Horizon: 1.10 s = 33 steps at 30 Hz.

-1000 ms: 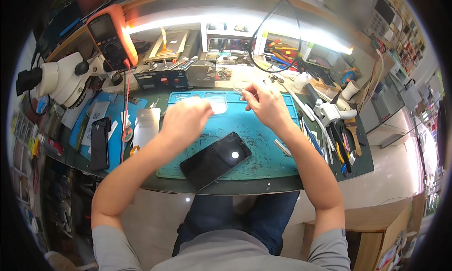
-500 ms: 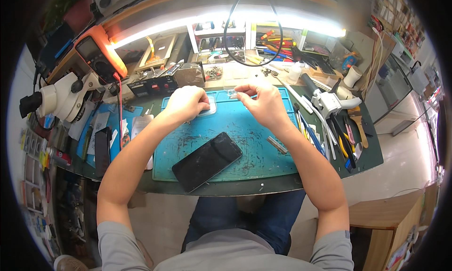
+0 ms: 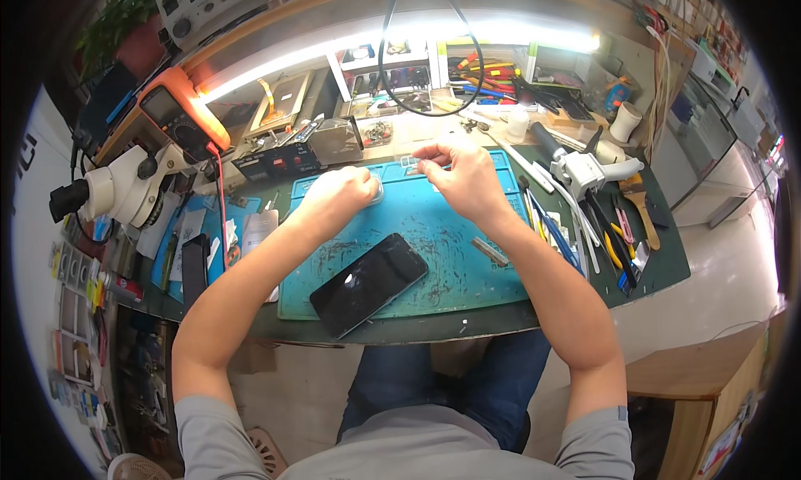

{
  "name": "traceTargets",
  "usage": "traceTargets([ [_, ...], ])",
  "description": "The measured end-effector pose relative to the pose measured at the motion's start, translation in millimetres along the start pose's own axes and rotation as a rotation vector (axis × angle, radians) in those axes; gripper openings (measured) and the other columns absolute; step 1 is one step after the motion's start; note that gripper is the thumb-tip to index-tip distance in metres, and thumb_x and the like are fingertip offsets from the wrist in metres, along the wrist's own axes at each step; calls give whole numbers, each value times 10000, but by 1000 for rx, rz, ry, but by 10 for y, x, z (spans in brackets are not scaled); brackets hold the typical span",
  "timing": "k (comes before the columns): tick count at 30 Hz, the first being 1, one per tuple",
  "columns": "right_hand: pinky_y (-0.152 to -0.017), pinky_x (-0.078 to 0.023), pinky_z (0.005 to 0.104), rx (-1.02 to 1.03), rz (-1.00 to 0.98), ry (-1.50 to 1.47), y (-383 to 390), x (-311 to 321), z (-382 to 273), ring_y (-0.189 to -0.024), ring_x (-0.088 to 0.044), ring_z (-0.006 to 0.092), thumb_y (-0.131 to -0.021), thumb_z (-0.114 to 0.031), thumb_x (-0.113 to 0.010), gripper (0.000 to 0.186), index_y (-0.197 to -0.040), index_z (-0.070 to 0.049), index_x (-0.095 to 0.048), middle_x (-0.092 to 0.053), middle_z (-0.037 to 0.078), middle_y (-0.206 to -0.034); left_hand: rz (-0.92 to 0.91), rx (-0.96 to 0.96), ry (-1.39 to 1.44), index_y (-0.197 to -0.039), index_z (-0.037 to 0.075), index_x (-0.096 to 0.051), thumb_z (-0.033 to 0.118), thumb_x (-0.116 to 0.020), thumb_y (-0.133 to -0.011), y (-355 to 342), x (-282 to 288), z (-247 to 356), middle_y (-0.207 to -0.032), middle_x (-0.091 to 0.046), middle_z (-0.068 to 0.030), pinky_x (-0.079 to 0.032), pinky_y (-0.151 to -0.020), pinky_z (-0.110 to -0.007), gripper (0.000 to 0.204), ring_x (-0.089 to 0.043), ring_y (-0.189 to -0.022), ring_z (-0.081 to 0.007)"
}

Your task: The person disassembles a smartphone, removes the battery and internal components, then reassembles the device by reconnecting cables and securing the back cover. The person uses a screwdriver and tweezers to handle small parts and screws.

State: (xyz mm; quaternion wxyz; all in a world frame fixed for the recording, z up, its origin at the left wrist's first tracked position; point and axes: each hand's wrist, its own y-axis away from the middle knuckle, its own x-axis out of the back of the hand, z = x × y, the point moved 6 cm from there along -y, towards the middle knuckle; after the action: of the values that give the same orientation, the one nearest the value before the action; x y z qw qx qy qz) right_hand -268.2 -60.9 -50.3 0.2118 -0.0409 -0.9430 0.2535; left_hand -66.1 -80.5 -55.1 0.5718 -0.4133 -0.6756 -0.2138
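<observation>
My left hand [image 3: 340,196] is closed at the upper left of the blue work mat [image 3: 467,288]. It covers most of a small clear round container [image 3: 379,194]; whether it grips this or something tiny is hidden. Over the mat's far edge, my right hand [image 3: 460,178] has its thumb and fingers bent toward each other in a pinch. Whatever lies between those fingertips is too small to name. Right beside them is a small clear compartment tray [image 3: 406,161]. Nearer to me a black smartphone [image 3: 369,283] lies tilted on the mat, screen up, touched by neither hand.
A small metal strip [image 3: 490,251] lies under my right forearm. Pliers and cutters [image 3: 613,229] crowd the right side, near a white clamp-like tool [image 3: 580,175]. On the left stand a microscope [image 3: 125,184] and an orange multimeter [image 3: 179,117]. A black cable loop [image 3: 381,63] hangs ahead.
My left hand has turned more knuckles-up and sunk slightly toward me, covering more of the round container. My right hand stays by the compartment tray. The whole view has tilted a little.
</observation>
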Motion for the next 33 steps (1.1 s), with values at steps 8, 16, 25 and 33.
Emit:
traceTargets([
  [8,-685,-597,305,-69,-13,-28,-4,21,-18,-788,-731,137,-959,-97,-745,190,-1124,-16,-796,-796,84,-926,37,-32,90,-998,61,-673,75,-690,-846,-22,50,-152,-901,-703,-109,-599,-767,-452,154,-743,-890,-327],
  [16,-668,-615,293,-96,-39,-23,-26,46,21,-796,-724,122,-966,-85,-730,216,-1161,-22,-798,-793,87,-934,16,-97,15,-1050,83,-612,80,-660,-897,-46,93,-22,-893,-704,-101,-609,-702,-449,161,-748,-859,-323],
  [25,-673,-617,294,-91,-41,-31,-23,52,16,-811,-734,124,-965,-76,-716,213,-1153,-19,-797,-800,90,-942,20,-173,31,-1041,85,-559,92,-639,-929,-90,149,28,-866,-653,-112,-611,-688,-446,138,-724,-832,-339],
  [33,-739,-600,280,-195,-103,-136,-22,17,55,-858,-740,113,-976,-98,-719,241,-1197,-21,-778,-794,83,-964,204,-69,243,-1131,28,-668,34,-659,-955,-71,209,-102,-986,-690,-142,-607,-827,-401,177,-721,-967,-325],
])
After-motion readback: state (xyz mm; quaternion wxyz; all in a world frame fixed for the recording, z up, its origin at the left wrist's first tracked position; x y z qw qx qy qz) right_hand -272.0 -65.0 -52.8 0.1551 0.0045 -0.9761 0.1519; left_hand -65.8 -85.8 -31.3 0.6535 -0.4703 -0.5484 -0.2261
